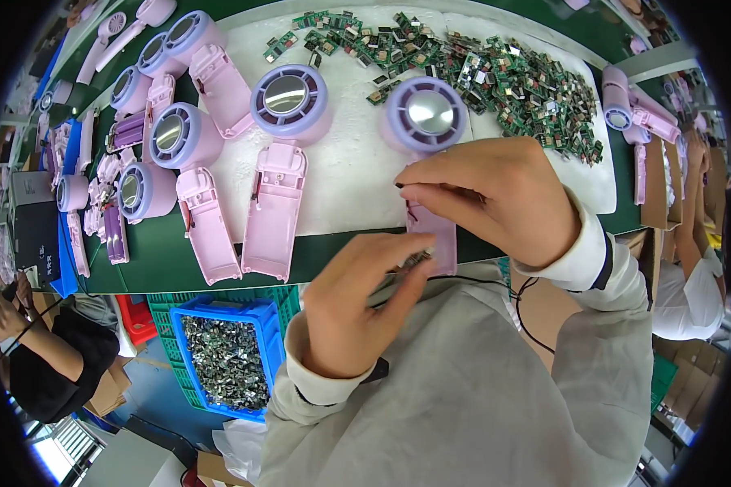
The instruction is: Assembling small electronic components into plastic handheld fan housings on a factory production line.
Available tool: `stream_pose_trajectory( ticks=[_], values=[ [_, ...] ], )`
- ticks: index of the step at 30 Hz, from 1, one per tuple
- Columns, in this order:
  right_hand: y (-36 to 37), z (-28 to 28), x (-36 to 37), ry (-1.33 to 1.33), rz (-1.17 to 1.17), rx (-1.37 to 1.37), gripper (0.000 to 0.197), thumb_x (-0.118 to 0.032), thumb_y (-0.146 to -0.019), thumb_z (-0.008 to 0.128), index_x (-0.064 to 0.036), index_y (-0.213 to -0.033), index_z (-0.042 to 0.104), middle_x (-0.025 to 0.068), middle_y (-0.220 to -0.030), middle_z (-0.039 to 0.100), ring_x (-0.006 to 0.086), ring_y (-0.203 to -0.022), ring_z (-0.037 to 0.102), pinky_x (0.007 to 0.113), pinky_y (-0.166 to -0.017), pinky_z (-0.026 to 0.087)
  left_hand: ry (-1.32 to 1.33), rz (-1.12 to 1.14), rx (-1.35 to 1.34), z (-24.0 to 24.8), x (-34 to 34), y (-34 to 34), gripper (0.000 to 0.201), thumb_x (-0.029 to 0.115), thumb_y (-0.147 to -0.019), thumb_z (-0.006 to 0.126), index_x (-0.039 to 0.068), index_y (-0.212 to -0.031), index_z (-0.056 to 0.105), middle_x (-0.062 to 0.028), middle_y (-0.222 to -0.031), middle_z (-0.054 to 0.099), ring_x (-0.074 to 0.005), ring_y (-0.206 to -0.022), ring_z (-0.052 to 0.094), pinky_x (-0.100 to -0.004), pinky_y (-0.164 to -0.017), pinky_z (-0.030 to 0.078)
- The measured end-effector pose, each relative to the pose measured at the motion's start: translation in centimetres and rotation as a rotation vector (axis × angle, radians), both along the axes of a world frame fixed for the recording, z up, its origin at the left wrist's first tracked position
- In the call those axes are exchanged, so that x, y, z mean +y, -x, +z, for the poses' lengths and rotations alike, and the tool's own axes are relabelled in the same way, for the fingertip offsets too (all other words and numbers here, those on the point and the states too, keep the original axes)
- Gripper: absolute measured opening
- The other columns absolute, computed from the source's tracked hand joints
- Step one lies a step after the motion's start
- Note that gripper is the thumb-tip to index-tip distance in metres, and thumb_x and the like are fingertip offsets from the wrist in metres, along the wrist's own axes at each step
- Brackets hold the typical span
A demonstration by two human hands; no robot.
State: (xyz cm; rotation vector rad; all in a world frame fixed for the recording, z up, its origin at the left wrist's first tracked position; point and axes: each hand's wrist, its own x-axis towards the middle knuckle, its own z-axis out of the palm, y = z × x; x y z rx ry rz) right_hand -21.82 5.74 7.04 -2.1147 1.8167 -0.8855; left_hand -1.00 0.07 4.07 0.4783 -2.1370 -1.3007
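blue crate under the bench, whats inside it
The blue crate holds a heap of small shiny metal parts. Its right side is hidden by the person's left hand and sleeve.

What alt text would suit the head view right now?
Both bare hands, left hand and right hand, work on a pink plastic handheld fan shell at a green bench edge. Similar open pink fan shells lie to the left; a heap of small green circuit boards lies behind.

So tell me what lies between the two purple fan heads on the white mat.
In the head view, only bare white mat separates the left fan head from the right fan head, whose handle both hands work on.
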Motion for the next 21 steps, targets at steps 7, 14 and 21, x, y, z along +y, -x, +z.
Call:
stream_pose_trajectory(
  ticks=[7, 14, 21],
  values=[
    [-0.4, -0.8, -0.1, -0.009, -0.013, -0.076, 0.01, -0.014, -0.086, 0.071, -0.0074, -0.093, 0.072, 0.0091, -0.08, 0.07, 0.0293, -0.07, 0.068, 0.039, -0.06, 0.053, -0.422, 0.284, 0.132, -0.6, -0.3, 0.6, 0.032, -0.006, -0.094, 0.068, -0.002, -0.125, 0.066, -0.0124, -0.111, 0.068, -0.0168, -0.095, 0.07, -0.0279, -0.083, 0.06],
    [-0.4, 0.0, 0.1, -0.114, -0.024, -0.216, 0.011, -0.013, -0.083, 0.072, -0.0073, -0.092, 0.072, 0.0086, -0.073, 0.067, 0.0259, -0.059, 0.064, 0.036, -0.053, 0.049, -0.432, 0.241, 0.193, -1.2, -0.5, 1.0, 0.03, -0.007, -0.098, 0.061, -0.004, -0.128, 0.063, -0.0132, -0.116, 0.066, -0.0184, -0.101, 0.069, -0.0282, -0.087, 0.058],
    [-0.4, -0.1, 0.1, 0.001, 0.013, -0.195, 0.008, -0.003, -0.081, 0.072, -0.004, -0.089, 0.072, 0.0047, -0.068, 0.063, 0.0165, -0.049, 0.054, 0.031, -0.047, 0.04, -0.504, 0.147, 0.255, -1.7, -0.8, 1.1, 0.032, -0.007, -0.098, 0.062, -0.005, -0.13, 0.063, -0.0143, -0.117, 0.067, -0.0189, -0.103, 0.069, -0.0295, -0.09, 0.058]
  ],
)
